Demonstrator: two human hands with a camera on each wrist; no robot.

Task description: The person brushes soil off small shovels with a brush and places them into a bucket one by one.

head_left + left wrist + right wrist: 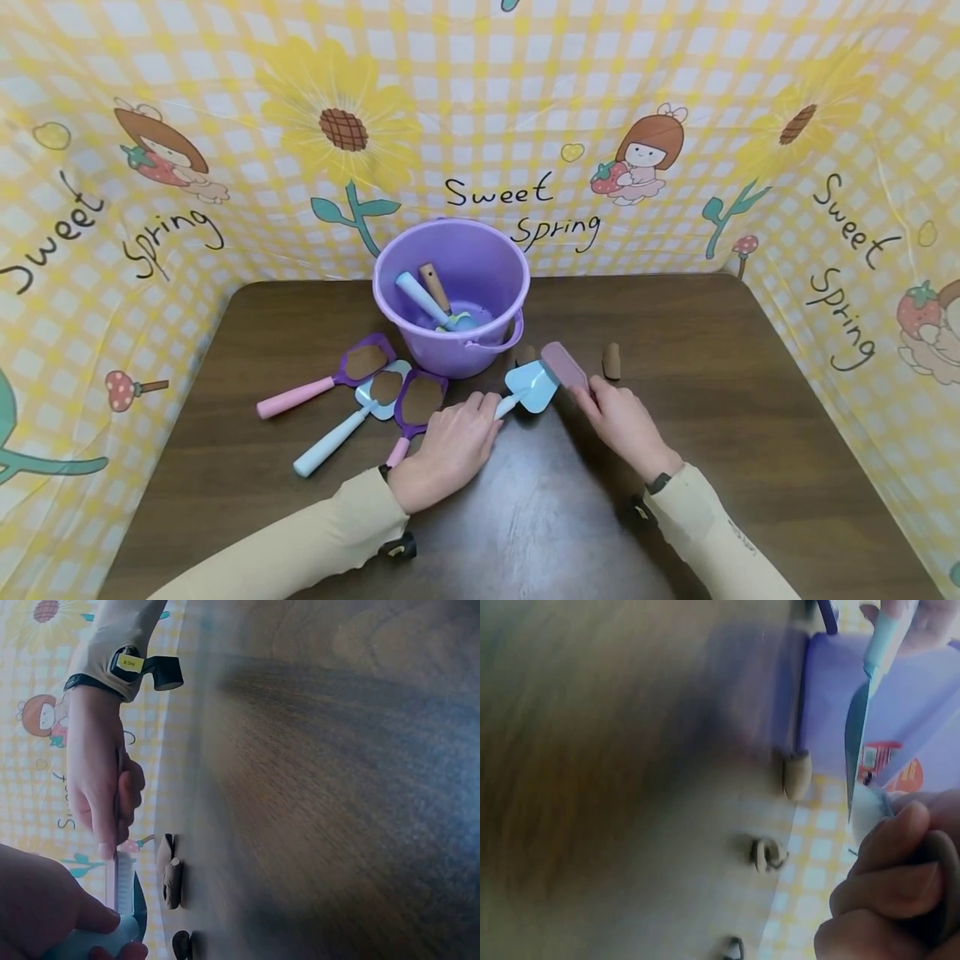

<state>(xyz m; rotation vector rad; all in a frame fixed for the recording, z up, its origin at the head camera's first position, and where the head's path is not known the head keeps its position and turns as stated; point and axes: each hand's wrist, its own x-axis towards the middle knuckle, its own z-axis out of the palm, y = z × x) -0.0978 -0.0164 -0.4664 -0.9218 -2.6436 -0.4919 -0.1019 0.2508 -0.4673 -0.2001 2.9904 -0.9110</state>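
Observation:
My left hand (457,437) grips the handle of a light blue toy shovel (532,386), its blade tilted above the table. In my right hand (624,421) is a mauve brush (564,367); pale bristles (125,883) show in the left wrist view. The brush head lies right at the shovel blade's right edge. Left of my left hand lie a pink-handled purple shovel (300,397), a second light blue shovel (330,437) and another purple shovel (403,442), partly behind the hand. Each has a brown patch in its blade.
A purple bucket (457,354) stands at the back middle, holding a light blue-handled tool (422,298) and a brown-handled one (433,286). Small brown pieces (612,361) lie on the dark wooden table (525,533). A checked cloth (480,125) hangs around the back and sides.

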